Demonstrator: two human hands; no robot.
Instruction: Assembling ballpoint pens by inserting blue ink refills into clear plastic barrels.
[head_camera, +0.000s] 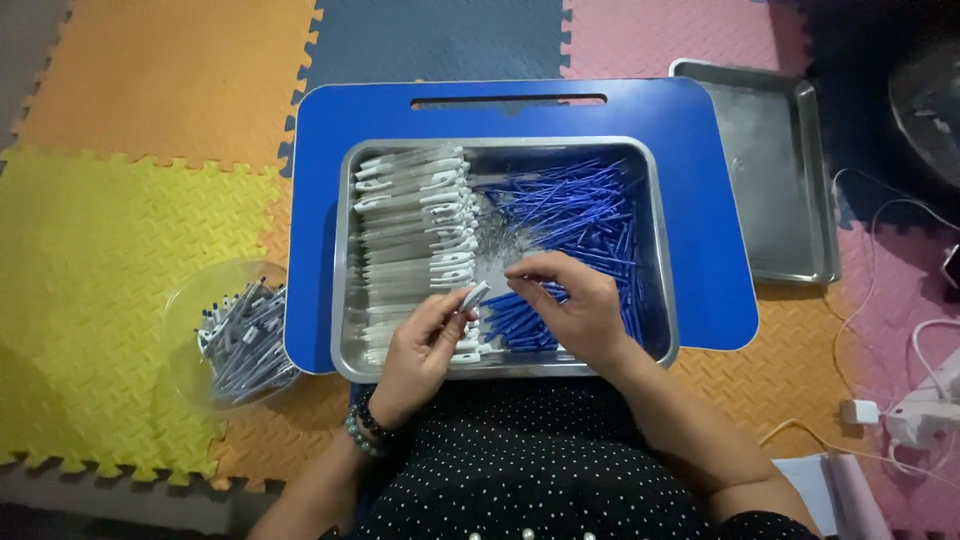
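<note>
A steel tray (660, 250) sits on a blue lap table (700, 150). Its left half holds rows of clear pen barrels with white clips (410, 215); its right half holds a heap of blue refills (580, 205), with small metal springs (492, 240) between them. My left hand (420, 355) holds a clear pen barrel (473, 296) by its lower end, tip pointing up right. My right hand (570, 305) hovers over the refills near the tray's front, fingers curled and pinched toward the barrel; what it pinches is hidden.
A clear round bowl (190, 300) of assembled pens (245, 340) stands on the yellow mat at left. A second, bare steel tray (775, 170) lies right of the table. White cables and a charger (860, 410) run along the right. Coloured foam mats cover the floor.
</note>
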